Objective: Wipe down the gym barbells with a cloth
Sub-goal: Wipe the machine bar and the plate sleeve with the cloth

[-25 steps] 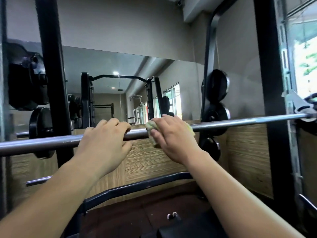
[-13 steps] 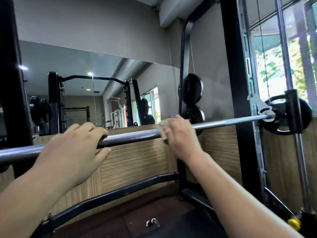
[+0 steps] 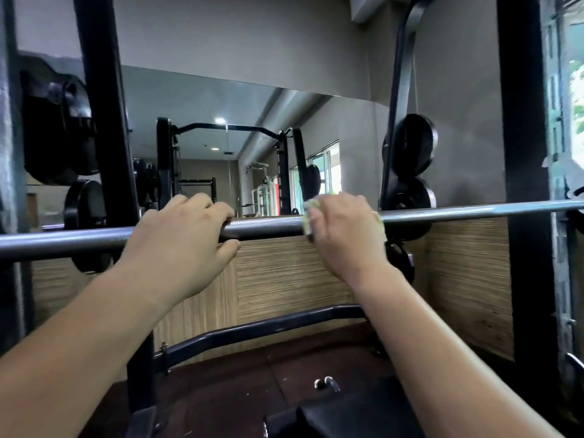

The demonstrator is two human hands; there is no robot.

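Hands hold a long grey barbell [image 3: 268,227] that runs flat across the view. The left hand [image 3: 180,245] grips the bar from on top. Its fingers [image 3: 199,205] curl over the far side and the thumb tucks under.

The right hand [image 3: 344,235] is a little way along the bar and does not touch the left one. Its fingers curl over the bar too, and they squeeze a pale yellow-green cloth [image 3: 311,216] onto the metal. The cloth peeks out by the fingertips on the side nearest the left hand. A small bit also shows at the other side of the hand. Bare bar shows between the two sets of fingers.

Just past the right fingers, black weight plates [image 3: 407,147] hang behind the bar. A black post [image 3: 104,121] stands just beside the left fingers. Above the fingers is a big mirror [image 3: 221,115], and below them is a stripy wood wall [image 3: 284,273].
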